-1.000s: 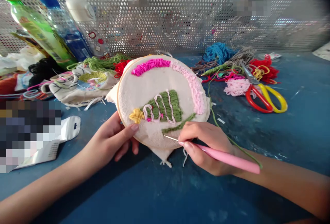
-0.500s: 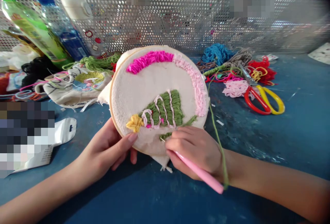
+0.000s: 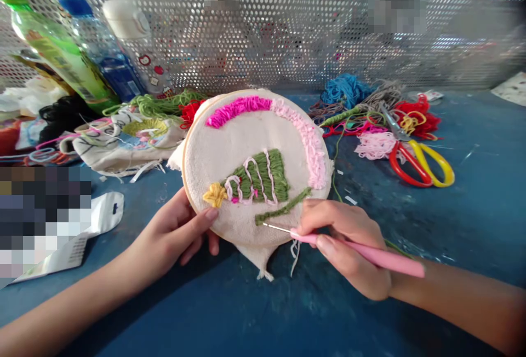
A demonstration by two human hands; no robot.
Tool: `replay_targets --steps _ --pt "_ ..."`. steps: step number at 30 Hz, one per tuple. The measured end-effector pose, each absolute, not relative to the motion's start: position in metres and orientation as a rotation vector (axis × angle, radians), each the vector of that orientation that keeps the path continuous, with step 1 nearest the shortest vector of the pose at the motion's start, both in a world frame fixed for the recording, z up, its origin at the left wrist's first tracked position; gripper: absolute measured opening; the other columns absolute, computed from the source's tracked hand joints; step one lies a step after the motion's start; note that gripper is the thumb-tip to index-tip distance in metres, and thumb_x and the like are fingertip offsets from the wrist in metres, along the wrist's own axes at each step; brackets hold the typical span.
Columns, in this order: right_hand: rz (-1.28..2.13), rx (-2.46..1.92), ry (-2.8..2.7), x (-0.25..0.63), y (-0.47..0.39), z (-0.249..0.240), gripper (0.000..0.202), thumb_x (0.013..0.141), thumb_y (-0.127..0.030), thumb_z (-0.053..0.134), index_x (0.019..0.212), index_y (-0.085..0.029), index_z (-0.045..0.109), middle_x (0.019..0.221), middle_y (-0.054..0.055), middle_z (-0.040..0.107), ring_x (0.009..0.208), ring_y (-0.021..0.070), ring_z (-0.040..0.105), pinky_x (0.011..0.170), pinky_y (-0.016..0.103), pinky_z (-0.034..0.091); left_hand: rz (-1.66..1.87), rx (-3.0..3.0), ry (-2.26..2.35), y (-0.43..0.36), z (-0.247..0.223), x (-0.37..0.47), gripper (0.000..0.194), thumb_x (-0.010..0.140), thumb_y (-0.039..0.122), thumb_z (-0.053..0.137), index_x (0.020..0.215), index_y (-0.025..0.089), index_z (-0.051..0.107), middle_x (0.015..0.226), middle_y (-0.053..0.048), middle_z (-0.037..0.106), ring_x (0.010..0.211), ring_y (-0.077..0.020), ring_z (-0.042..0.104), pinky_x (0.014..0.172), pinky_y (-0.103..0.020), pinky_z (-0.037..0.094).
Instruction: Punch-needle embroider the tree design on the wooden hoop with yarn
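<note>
My left hand (image 3: 187,228) grips the lower left rim of an embroidery hoop (image 3: 187,160), thumb on the front and fingers behind. White cloth (image 3: 230,149) stretched in it bears a green tree (image 3: 258,179) with pale pink loops, a yellow star (image 3: 215,195), and a magenta and light pink arc (image 3: 314,151). A line of green stitches (image 3: 283,209) runs below the tree. My right hand (image 3: 349,245) is closed round the pink handle of a punch needle (image 3: 382,258). Its metal tip points left, close to the lower end of that green line.
Scissors (image 3: 421,162) with red and yellow handles lie at the right beside a pink yarn bundle (image 3: 375,145) and blue yarn (image 3: 346,90). Bottles (image 3: 61,56) stand at the back left before a perforated metal screen (image 3: 279,34). Another stitched cloth (image 3: 110,151) lies left of the hoop.
My right hand has drawn back to the right and turned the punch needle flatter, uncovering the green line and the needle's shaft. The hoop tilts back and sits slightly lower in view.
</note>
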State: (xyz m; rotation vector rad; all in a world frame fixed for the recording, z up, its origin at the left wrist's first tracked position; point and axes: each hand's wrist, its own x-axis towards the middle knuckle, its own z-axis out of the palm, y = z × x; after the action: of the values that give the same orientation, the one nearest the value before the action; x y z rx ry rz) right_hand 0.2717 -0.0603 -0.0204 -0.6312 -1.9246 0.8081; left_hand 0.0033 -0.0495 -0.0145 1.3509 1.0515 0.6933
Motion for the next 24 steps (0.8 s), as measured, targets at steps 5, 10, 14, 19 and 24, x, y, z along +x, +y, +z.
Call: replay_targets --steps 5,10,14,19,24 --pt "0.790 -0.573 -1.968 0.270 -0.059 -0.020 0.015 0.078 -0.007 0.046 0.087 -0.014 0.057 0.069 0.001 0.055 0.058 0.0106 0.048 0.056 0.027 0.040 0.706 1.360 1.078 -0.050 -0.012 0.006 0.026 0.091 0.041 0.053 0.101 0.021 0.042 0.058 0.001 0.067 0.033 -0.0046 0.039 0.031 -0.012 0.027" --pt "0.771 -0.547 -1.998 0.267 -0.056 -0.017 0.014 0.080 -0.007 0.045 0.087 -0.014 0.056 0.068 0.002 0.055 0.057 0.0109 0.049 0.055 0.027 0.041 0.700 1.370 1.118 -0.054 -0.005 0.009 0.022 0.092 0.036 0.053 0.102 0.020 0.042 0.059 0.002 0.066 0.039 -0.0057 0.043 0.036 -0.013 0.031" --pt "0.695 -0.556 -2.070 0.262 -0.056 -0.019 0.013 0.081 -0.006 0.045 0.086 -0.014 0.053 0.067 0.002 0.055 0.056 0.0103 0.048 0.054 0.025 0.041 0.697 1.387 1.116 -0.060 -0.006 0.006 0.023 0.094 0.038 0.051 0.105 0.021 0.042 0.059 0.002 0.067 0.038 -0.0055 0.040 0.037 -0.015 0.029" --pt "0.243 -0.585 -2.322 0.250 -0.056 -0.028 0.012 0.079 -0.005 0.051 0.086 -0.014 0.055 0.067 0.002 0.057 0.061 0.0149 0.049 0.058 0.031 0.042 0.667 1.404 1.085 -0.070 -0.007 0.004 0.021 0.093 0.039 0.053 0.100 0.021 0.045 0.062 0.001 0.068 0.040 -0.0063 0.042 0.037 -0.016 0.031" --pt "0.545 -0.697 -2.182 0.253 -0.055 -0.025 0.009 0.085 -0.010 0.050 0.090 -0.015 0.056 0.075 0.003 0.062 0.067 0.0137 0.056 0.063 0.028 0.046 0.679 1.430 1.106 -0.066 -0.007 0.006 0.019 0.092 0.036 0.054 0.092 0.020 0.046 0.062 0.001 0.068 0.041 -0.0057 0.043 0.040 -0.015 0.033"
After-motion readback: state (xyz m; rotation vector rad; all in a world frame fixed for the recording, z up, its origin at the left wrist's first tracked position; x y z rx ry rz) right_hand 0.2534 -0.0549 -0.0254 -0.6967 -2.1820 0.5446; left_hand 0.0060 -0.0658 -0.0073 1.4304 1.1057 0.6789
